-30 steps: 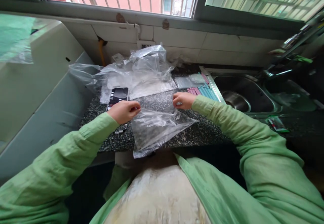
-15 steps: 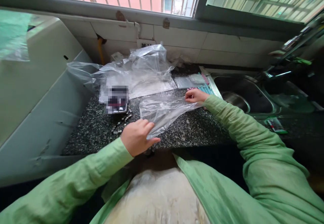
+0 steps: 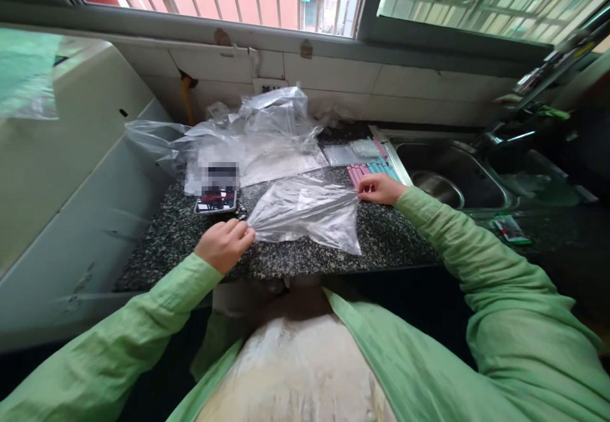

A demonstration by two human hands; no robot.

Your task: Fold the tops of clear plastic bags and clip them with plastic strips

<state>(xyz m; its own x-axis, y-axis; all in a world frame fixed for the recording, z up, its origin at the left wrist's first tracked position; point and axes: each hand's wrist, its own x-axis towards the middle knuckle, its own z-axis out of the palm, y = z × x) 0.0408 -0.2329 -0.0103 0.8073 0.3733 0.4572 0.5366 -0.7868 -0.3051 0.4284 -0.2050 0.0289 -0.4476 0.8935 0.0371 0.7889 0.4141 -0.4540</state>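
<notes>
A clear plastic bag (image 3: 305, 215) is stretched sideways just over the speckled countertop (image 3: 286, 263). Its left end is pinched in my left hand (image 3: 223, 244), and my right hand (image 3: 381, 189) grips the opposite end. Wrinkles run between the two hands, and a loose corner droops at the lower right. Close behind my left hand lies a phone (image 3: 218, 201), its upper part blurred out. Pink sticks (image 3: 356, 174) and blue sticks (image 3: 382, 169), perhaps sealing clips, lie right behind my right hand.
Crumpled clear bags (image 3: 279, 114) and flat plastic sheets (image 3: 281, 158) cover the back of the counter. Small clear packets (image 3: 350, 154) lie near the metal sink (image 3: 498, 196). A pale appliance (image 3: 71, 155) borders the left side. A small packet (image 3: 511, 229) rests below the sink.
My left hand has moved left and slightly up, closing on the bag's end. My right hand has shifted slightly right. The bag is now pulled wider, and the pink sticks show more.
</notes>
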